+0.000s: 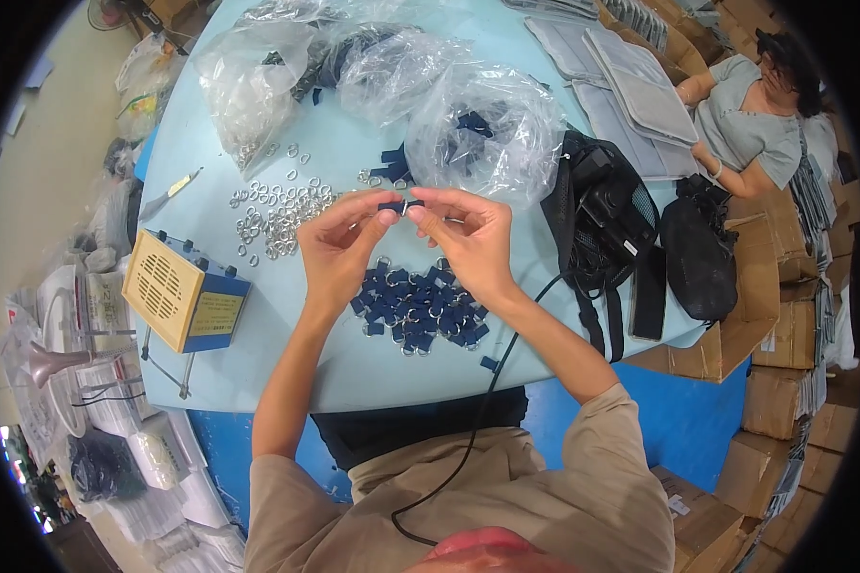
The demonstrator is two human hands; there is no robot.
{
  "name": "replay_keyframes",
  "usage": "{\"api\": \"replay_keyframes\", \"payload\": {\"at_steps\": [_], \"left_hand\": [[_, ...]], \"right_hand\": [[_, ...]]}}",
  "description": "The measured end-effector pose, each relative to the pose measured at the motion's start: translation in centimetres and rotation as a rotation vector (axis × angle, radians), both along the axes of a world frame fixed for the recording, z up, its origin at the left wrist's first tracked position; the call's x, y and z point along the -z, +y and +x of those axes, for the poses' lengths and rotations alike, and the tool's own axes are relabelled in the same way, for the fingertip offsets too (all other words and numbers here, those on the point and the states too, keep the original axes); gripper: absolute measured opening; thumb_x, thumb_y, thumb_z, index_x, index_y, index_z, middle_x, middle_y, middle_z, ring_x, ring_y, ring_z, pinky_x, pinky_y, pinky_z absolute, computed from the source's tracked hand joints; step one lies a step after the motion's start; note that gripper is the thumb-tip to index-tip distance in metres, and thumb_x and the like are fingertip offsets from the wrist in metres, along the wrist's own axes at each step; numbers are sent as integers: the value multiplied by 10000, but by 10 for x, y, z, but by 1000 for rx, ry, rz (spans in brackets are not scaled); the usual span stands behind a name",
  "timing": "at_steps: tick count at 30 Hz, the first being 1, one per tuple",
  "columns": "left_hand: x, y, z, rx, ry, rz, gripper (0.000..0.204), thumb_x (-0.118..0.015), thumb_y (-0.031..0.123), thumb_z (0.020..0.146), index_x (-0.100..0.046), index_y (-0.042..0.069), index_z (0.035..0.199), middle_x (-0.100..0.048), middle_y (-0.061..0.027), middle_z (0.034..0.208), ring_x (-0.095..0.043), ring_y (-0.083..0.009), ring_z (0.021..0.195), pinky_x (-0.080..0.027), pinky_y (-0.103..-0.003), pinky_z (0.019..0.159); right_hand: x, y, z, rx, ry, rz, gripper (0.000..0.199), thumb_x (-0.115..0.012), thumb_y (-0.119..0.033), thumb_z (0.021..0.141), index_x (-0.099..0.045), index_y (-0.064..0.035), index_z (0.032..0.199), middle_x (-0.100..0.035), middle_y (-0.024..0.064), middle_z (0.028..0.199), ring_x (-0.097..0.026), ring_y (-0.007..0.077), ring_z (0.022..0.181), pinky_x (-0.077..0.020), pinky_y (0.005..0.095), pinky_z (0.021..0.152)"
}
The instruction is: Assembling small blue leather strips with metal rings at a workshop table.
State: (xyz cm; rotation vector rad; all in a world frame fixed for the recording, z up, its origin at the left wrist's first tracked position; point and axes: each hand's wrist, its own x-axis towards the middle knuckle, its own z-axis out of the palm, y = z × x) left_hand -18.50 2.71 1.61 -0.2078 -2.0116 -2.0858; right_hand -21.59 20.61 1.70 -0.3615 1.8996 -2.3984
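My left hand (337,250) and my right hand (472,244) meet over the middle of the table, fingertips pinched together. Between them is a short navy webbing strap (390,205), with a small metal ring (404,206) on it; the fingertips partly cover both. Just below my hands lies a pile of navy webbing loops with metal rings (418,307). To the left of my left hand, loose silvery metal rings (282,212) are scattered in a heap. Beyond my fingers, several plain navy webbing pieces (392,164) lie beside a clear plastic bag (521,143).
A cutter knife (170,194) and a blue-and-tan speaker-like box (184,298) are at the left. More clear bags (253,91) lie at the far side. At right are a black mesh bag (583,205), a phone (649,294), grey padded pieces (630,81) and a seated person (755,124).
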Motion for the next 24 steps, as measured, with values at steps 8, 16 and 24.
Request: {"api": "replay_keyframes", "payload": {"at_steps": [8,16,24], "left_hand": [[1,3,2,-17,104,-16,247,-697,-83,932,-714,-59,1177,-683,-109,1085,-730,-186,940,-579,-264,834],[5,0,-2,-38,149,-148,234,-671,-135,913,-715,-82,1136,-680,-128,1089,-715,-178,951,-589,-262,823],[7,2,-4,-136,217,-390,216,-742,-76,855,-749,-17,1063,-731,-111,970,-718,-181,830,-560,-285,752]], "right_hand": [[2,4,-1,-50,-12,-38,201,-794,-66,909,-785,-26,1106,-730,64,937,-669,85,746,-543,235,595],[2,4,-1,-50,103,-3,200,-789,-37,896,-790,-38,1096,-723,52,959,-664,83,775,-547,236,605],[3,1,1,-28,72,64,163,-757,-52,922,-782,-38,1082,-691,40,995,-619,83,788,-525,244,596]]}}
